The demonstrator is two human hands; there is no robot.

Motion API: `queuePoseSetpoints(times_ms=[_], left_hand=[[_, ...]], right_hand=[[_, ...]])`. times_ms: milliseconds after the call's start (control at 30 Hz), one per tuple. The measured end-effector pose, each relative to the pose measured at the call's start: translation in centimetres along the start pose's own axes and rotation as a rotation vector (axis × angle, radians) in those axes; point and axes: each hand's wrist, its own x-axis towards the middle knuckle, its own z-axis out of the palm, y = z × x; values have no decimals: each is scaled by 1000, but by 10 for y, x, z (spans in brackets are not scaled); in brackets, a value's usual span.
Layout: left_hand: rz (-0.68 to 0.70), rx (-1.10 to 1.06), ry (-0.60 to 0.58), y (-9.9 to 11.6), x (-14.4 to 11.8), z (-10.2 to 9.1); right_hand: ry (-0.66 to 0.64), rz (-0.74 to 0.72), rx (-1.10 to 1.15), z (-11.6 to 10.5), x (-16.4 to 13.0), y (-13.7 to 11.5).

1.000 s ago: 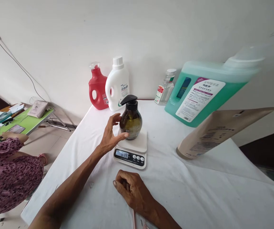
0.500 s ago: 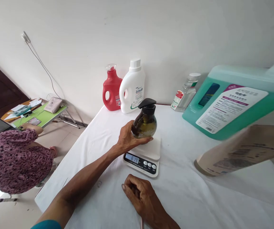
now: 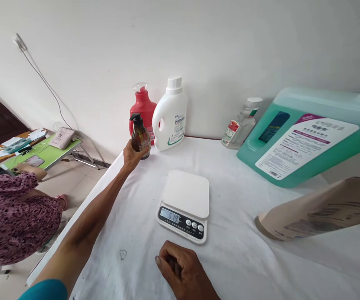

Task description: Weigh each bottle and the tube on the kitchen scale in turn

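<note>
The brown pump bottle (image 3: 140, 137) is off the scale (image 3: 184, 204) now, gripped in the left hand (image 3: 132, 156) far out by the red jug (image 3: 140, 109). Weighing looks finished; the display still reads 619. Right hand (image 3: 181, 271) rests fisted, nearest.

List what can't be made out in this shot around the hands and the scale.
- Head view: whether the brown pump bottle in the left hand touches the cloth; the hand hides its base.
- What the curled right hand holds, if anything; its fingers cover it and the bottom edge cuts it.
- Button markings on the scale: too small.
- The green jug and brown pouch: cut off at the right edge.
</note>
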Motion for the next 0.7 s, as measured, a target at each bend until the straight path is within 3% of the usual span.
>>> queuePoseSetpoints(times_ms=[167,433,567,700], left_hand=[[-9,83,23,-21,11,10],[12,82,8,-29,19,22],[-6,90,-28,-30,17,19],[38,66,-45,-29,6,2]], right_hand=[[32,1,1,1,0,-3],[48,18,19,1,-1,-7],[41,34,50,1,-2,-11],[19,49,85,0,-5,-15]])
